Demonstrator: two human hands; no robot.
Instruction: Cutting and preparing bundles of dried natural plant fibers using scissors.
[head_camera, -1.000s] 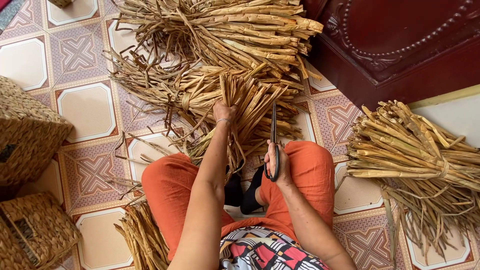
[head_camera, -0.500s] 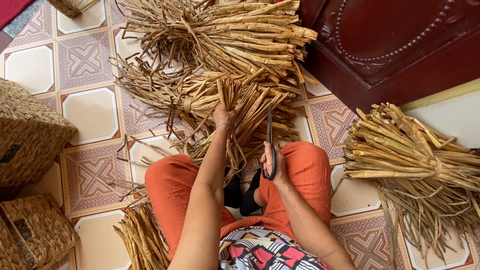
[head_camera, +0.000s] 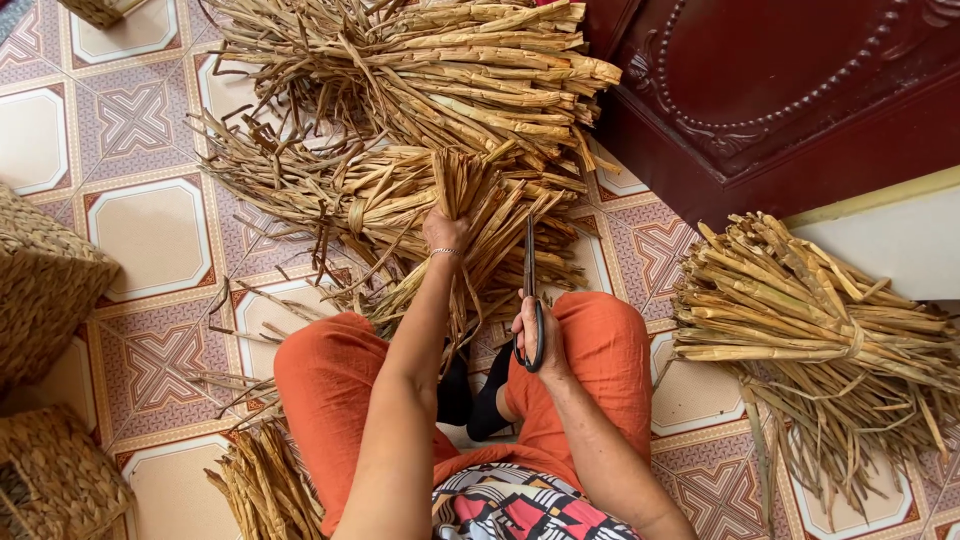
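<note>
I sit on a tiled floor in orange trousers. My left hand, with a thin bracelet at the wrist, grips a bunch of dried straw-coloured stalks held upright above my knees. My right hand holds black-handled scissors, blades pointing up and lying right beside the bunch. The blades look nearly closed.
Big tied bundles of dried stalks lie ahead and at the right. A smaller pile lies by my left leg. Woven baskets stand at the left edge. A dark red carved wooden cabinet rises at the upper right.
My left hand has lifted the bunch slightly and the scissors have moved up closer beside it. The view has shifted a little.
</note>
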